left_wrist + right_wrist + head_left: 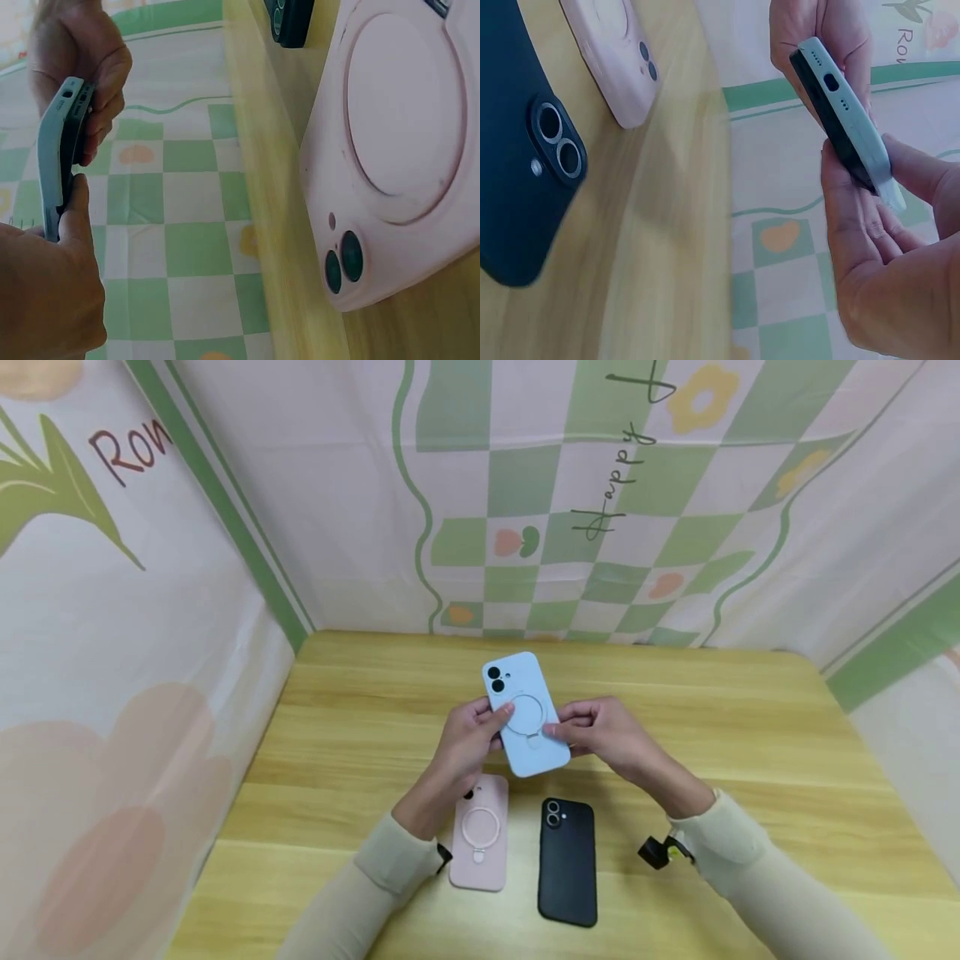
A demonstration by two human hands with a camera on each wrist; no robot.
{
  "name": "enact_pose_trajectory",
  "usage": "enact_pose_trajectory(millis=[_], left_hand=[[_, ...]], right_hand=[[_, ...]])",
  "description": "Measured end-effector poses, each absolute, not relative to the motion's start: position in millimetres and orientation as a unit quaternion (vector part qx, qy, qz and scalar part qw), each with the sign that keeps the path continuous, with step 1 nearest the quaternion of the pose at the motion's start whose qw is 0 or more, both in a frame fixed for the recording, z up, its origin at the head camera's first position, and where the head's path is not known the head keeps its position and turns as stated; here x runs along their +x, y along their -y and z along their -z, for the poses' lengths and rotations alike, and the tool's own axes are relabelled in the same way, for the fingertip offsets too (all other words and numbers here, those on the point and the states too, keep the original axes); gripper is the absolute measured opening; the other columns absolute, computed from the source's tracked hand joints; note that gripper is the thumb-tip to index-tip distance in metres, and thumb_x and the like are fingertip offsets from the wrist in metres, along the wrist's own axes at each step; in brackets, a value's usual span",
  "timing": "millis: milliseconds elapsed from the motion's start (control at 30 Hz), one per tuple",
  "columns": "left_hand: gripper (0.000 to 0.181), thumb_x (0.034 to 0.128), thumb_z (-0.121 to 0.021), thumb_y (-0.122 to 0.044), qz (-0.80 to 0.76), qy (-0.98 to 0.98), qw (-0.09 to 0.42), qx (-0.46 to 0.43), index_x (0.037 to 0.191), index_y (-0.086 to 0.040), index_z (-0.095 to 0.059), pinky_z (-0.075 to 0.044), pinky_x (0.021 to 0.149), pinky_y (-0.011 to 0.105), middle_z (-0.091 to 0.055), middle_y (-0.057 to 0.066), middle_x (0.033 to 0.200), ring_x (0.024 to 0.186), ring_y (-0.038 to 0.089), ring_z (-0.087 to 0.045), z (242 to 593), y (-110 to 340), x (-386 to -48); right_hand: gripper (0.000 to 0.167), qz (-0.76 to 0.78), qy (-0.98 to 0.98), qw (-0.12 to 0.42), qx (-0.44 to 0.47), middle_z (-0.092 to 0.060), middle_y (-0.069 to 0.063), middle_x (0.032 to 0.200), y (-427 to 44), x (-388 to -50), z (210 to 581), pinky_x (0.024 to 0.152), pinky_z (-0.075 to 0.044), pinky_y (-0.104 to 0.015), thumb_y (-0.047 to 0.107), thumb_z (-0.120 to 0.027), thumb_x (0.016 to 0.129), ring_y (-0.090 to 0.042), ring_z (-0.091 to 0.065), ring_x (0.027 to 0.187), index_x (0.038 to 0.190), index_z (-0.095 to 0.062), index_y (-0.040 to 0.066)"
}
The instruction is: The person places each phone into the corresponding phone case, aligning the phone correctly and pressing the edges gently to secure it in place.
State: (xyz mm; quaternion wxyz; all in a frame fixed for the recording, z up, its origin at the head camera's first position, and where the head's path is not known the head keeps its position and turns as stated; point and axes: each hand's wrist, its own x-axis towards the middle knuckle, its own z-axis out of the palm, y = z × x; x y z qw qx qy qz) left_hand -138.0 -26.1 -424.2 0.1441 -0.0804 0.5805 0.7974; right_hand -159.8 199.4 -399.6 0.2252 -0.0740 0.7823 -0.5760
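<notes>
A phone in a light blue case [526, 714] is raised above the table, its back with a ring and two lenses turned up in the head view. My left hand [467, 737] grips its left edge, thumb on the back. On the opposite side my right hand [611, 733] pinches the lower right edge. Port and speaker holes show on the end of the blue-cased phone [847, 112] in the right wrist view, beside its dark front. Below lie a pink phone case [480, 835], partly behind the left wrist, and a black phone case [567, 864].
The wooden table [375, 693] meets a patterned cloth [555, 543] at its back edge. More cloth [150, 635] hangs along the left side. A small black device [655, 852] is at the right cuff.
</notes>
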Motion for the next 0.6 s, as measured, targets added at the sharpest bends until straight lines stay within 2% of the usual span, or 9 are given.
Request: enact_pose_trajectory(millis=[167, 367, 500, 600], left_hand=[[0.036, 0.1078, -0.063, -0.014, -0.800, -0.574, 0.162, -0.055, 0.140, 0.001, -0.061, -0.063, 0.096, 0.037, -0.075, 0.017, 0.125, 0.107, 0.024, -0.075, 424, 31, -139], [0.039, 0.1063, -0.065, -0.012, -0.802, -0.565, 0.190, -0.026, 0.142, 0.002, -0.058, -0.064, 0.092, 0.039, -0.073, 0.022, 0.125, 0.105, 0.026, -0.076, 425, 38, -141], [0.039, 0.1068, -0.065, -0.015, -0.799, -0.565, 0.205, -0.004, 0.140, 0.005, -0.059, -0.065, 0.088, 0.040, -0.074, 0.019, 0.117, 0.098, 0.025, -0.078, 426, 43, -141], [0.036, 0.1079, -0.063, -0.015, -0.798, -0.564, 0.213, 0.009, 0.135, 0.009, -0.061, -0.066, 0.083, 0.037, -0.077, 0.015, 0.104, 0.090, 0.021, -0.078, 427, 47, -142]], right_hand=[[0.029, 0.565, -0.791, 0.219, -0.085, -0.080, -0.013, 0.094, -200, -158, 399, 0.075, -0.067, -0.034, 0.009, -0.077, 0.098, -0.018, -0.077, 0.082, 0.114, -0.071, -0.013], [0.023, 0.533, -0.802, 0.228, -0.142, -0.078, -0.014, 0.091, -204, -159, 397, 0.073, -0.066, -0.033, 0.006, -0.076, 0.097, -0.020, -0.076, 0.081, 0.111, -0.073, -0.012], [0.018, 0.508, -0.802, 0.248, -0.191, -0.078, -0.015, 0.091, -207, -160, 393, 0.072, -0.066, -0.031, 0.005, -0.075, 0.097, -0.021, -0.077, 0.081, 0.107, -0.075, -0.010], [0.014, 0.491, -0.801, 0.261, -0.223, -0.079, -0.014, 0.091, -209, -162, 387, 0.071, -0.066, -0.030, 0.003, -0.076, 0.096, -0.019, -0.076, 0.080, 0.103, -0.075, -0.009]])
